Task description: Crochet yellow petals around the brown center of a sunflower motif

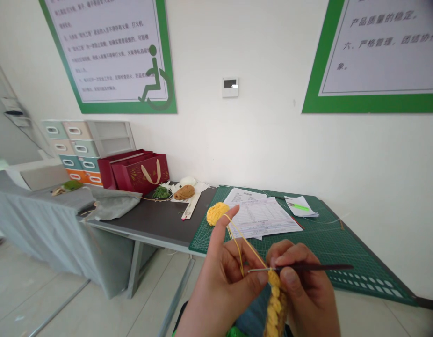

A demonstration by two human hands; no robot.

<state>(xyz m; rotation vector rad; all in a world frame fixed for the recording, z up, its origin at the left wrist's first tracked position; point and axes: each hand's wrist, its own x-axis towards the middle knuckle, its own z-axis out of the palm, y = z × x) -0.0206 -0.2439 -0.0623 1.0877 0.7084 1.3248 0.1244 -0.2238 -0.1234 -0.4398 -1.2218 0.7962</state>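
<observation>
My right hand [304, 276] grips a crochet hook [314, 267] with a dark handle and a thin metal shaft pointing left. The shaft passes by the top of a yellow and brown crocheted strip [275, 304], which hangs down between my hands. With thumb and fingers closed near the top of that strip, my left hand [225, 281] holds its index finger raised. Yellow yarn [246, 236] loops over this finger and slants down to the hook. Just behind the fingertip a yellow yarn ball [216, 214] lies on the green cutting mat [198, 238].
Printed sheets [265, 217] and a bright green cutter [299, 206] lie on the mat. Further left are a brown yarn ball [184, 192], red gift bags [139, 171], grey cloth [113, 203] and stacked drawers [86, 149]. A wall stands behind the table.
</observation>
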